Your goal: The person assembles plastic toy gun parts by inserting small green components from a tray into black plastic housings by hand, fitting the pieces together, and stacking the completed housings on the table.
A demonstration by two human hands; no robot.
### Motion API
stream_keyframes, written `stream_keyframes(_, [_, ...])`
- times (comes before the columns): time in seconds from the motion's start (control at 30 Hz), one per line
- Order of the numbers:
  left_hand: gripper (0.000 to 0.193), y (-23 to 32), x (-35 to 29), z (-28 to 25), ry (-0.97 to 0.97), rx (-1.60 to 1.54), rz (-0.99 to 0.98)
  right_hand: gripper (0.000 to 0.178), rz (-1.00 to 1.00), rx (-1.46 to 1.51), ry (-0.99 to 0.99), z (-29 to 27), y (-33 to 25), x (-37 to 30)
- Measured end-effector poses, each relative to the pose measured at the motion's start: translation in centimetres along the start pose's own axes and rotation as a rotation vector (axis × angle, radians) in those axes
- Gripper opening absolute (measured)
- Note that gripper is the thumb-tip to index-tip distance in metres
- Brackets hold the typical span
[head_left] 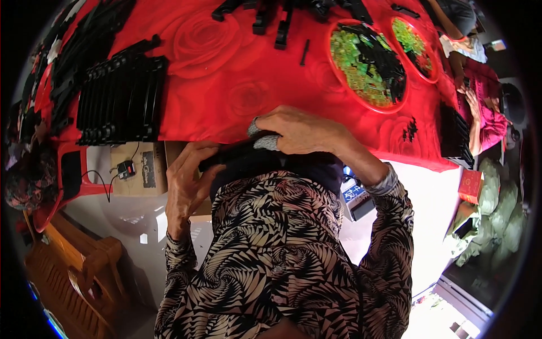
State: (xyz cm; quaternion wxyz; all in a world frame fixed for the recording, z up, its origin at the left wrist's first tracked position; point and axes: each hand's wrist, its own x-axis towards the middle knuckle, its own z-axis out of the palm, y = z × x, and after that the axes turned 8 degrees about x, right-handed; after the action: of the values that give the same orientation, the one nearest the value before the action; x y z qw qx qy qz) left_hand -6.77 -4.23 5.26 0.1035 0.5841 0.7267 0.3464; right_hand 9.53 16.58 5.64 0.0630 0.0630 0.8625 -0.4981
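My left hand [192, 178] grips one end of a long black plastic piece [240, 153] at the table's near edge, in front of my body, its thumb and fingers around the piece. My right hand [307, 133] is over the other end, with its fingers curled onto the piece. Grey covers [266, 140] wrap some of its fingertips. What lies beneath those fingers is hidden. To the left, a row of similar black pieces [121, 101] rests on the red rose-patterned tablecloth [237, 73].
A red-rimmed basket [379, 110] holds small green and yellow bits and black parts; a smaller basket [433, 80] stands beside it. More black pieces [282, 25] lie at the far edge. Another person [493, 127] sits at right. A wooden chair [68, 277] stands lower left.
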Motion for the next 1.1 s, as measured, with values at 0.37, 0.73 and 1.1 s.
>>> stream_keyframes(0.37, [0.035, 1.2, 0.2, 0.4, 0.069, 0.075, 0.055, 0.023, -0.147, 0.043, 0.314, 2.0, 1.7, -1.5])
stream_keyframes(0.73, [0.035, 0.1, -0.6, 0.8, 0.122, 0.224, 0.137, 0.022, -0.131, -0.057, 0.248, 0.3, 1.8, -1.3])
stream_keyframes(1.1, [0.032, -2.2, -1.4, -0.4, 0.52, 0.292, -0.071, 0.026, -0.247, -0.443, 1.051, 0.3, 2.3, -3.9])
